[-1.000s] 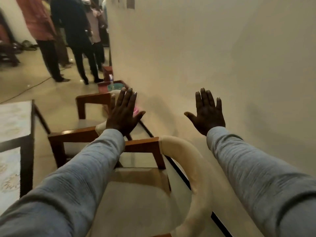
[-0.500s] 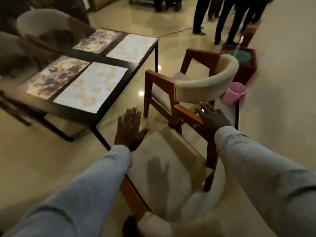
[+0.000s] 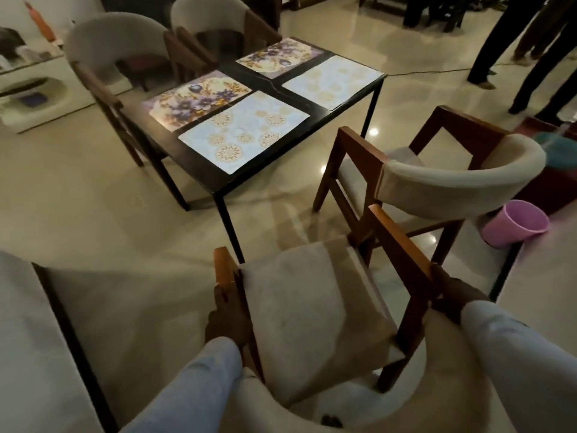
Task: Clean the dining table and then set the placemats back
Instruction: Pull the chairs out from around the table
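You are gripping the chair arms, left hand and right hand curled around them. Cleaning is not yet starting; next, probably, you are lifting the four placemats off the table.

Nearest chair directly in front of the person, seat facing away toward the dining table. Left hand on its left armrest, right hand on its right armrest. Second chair just ahead and right of the first, right of the table. Four placemats on the tabletop in two rows: near-left placemat, far-left placemat, near-right placemat, far-right placemat. Two more chairs behind the table's far side. Bucket on the floor right of the second chair. People's legs standing far right, behind.
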